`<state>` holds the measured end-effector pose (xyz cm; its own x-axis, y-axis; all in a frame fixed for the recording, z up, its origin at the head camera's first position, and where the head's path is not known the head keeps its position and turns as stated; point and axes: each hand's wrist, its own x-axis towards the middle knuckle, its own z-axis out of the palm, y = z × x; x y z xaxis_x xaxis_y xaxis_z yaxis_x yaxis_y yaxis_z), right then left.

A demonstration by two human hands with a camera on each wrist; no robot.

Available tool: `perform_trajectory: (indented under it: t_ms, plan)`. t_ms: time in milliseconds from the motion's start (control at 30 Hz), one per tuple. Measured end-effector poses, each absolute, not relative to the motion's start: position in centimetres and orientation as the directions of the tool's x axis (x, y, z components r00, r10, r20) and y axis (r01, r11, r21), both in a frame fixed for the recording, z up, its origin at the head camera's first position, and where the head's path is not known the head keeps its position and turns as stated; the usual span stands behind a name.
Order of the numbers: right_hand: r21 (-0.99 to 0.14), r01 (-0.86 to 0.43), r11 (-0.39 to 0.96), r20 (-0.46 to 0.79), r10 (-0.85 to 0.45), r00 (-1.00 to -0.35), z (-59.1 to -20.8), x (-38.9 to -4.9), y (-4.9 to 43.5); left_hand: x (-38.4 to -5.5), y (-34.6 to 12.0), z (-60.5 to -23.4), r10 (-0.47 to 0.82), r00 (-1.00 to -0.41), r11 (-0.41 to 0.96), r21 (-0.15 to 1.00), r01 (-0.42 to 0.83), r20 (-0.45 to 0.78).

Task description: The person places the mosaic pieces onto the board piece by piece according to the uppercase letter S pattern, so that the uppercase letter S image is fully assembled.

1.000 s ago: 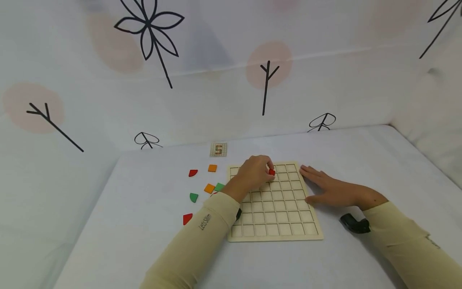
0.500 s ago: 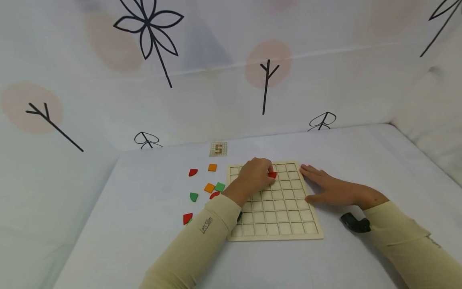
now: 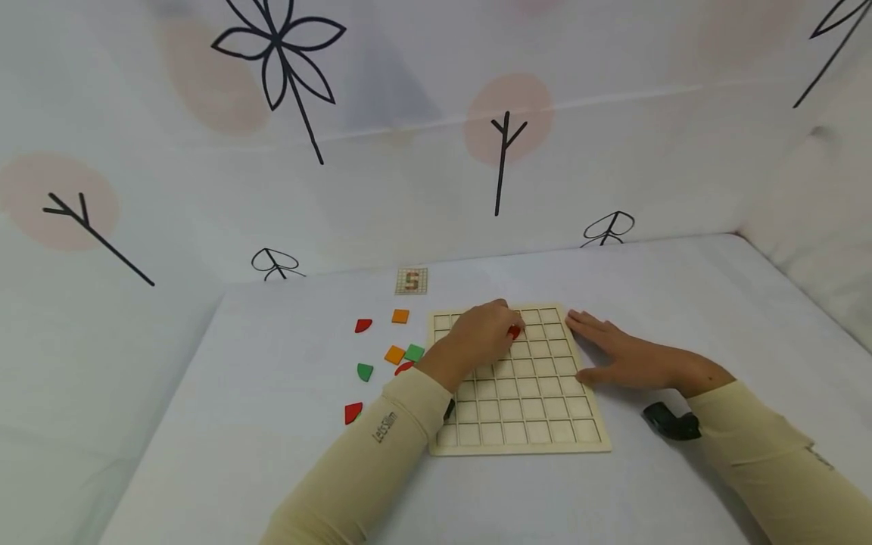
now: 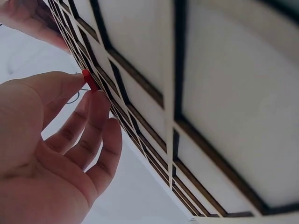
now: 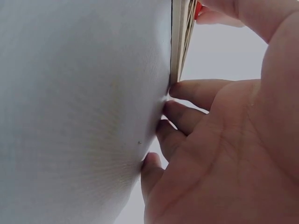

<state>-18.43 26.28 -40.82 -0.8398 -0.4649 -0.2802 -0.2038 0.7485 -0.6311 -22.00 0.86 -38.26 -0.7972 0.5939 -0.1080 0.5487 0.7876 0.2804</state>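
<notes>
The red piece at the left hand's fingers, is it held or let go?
Held: in the left wrist view the left hand pinches the red piece. I cannot tell whether it touches the board.

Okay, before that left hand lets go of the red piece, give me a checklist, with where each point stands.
1. Grip: ok. The left hand pinches the red piece between thumb and finger.
2. Red piece flat in one cell of the grid board: cannot tell; the fingers partly hide it.
3. Board steadied: ok, it seems. The right hand rests at its right edge.
4. Pattern card uncovered: ok, it lies beyond the loose pieces.
5. All loose pieces in sight: not ok. The left sleeve partly covers some.
</notes>
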Motion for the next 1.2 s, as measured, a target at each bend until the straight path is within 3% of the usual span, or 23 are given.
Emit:
perform_trajectory:
  t_ms: [567,900,1200]
  plan:
    - [-0.637,-0.204,0.744,-0.273,-0.464,-0.843,-40.84,-18.21,26.09,-22.17,0.47,-38.24,0.628,-0.772,0.766,0.245,0.594,-0.094]
    - [-0.634,-0.222,0.741,-0.258,-0.473,-0.842,-40.71,-18.27,26.00,-22.17,0.64,-38.35,0.562,-0.823,0.800,0.305,0.517,-0.078]
    - [-0.621,-0.214,0.754,-0.266,-0.460,-0.847,-40.77,-18.31,26.03,-22.40,0.96,-38.79,0.476,-0.877,0.851,0.283,0.443,-0.058]
